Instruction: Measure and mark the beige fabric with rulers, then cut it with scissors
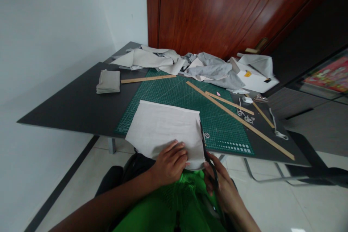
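A pale fabric piece (165,127) lies over the near edge of the green cutting mat (174,90), its lower part hanging toward my lap. My left hand (172,159) rests on its near edge, fingers stretched out across the cloth. In my right hand (217,177) is a pair of black-handled scissors (214,174). Their dark blades run along the right edge of the fabric. My right fingers are wrapped round the handles.
Wooden rulers (231,113) lie across the mat and table (81,101). Folded cloths (108,81) are stacked at the left. Crumpled fabric (209,67) and a white box (255,76) line the back. White cords (277,130) lie at the right, near a black chair (307,152).
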`<state>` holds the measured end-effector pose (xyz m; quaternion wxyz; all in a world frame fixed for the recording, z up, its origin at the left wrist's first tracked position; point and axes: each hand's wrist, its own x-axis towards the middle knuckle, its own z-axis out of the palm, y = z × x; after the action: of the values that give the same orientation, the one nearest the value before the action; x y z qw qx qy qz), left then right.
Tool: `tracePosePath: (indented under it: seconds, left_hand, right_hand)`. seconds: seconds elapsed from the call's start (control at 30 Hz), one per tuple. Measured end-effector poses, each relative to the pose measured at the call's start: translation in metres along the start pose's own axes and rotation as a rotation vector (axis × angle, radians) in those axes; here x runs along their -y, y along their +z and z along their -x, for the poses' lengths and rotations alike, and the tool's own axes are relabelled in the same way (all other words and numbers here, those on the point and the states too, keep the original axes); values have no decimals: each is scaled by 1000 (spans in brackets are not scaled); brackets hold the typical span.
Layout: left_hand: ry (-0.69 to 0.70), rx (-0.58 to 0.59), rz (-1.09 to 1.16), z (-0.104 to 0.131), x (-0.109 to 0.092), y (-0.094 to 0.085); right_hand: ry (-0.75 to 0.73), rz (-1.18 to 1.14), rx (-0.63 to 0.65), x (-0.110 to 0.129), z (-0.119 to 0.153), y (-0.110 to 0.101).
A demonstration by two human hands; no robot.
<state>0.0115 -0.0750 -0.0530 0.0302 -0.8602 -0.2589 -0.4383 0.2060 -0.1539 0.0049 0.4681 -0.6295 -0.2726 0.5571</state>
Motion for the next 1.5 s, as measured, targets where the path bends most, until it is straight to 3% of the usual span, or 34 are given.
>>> tracePosePath:
  seconds: [1.5]
  left_hand:
    - [7, 8, 8, -2, 1, -3]
  right_hand:
    - [-62, -40, 25, -10, 0, 2]
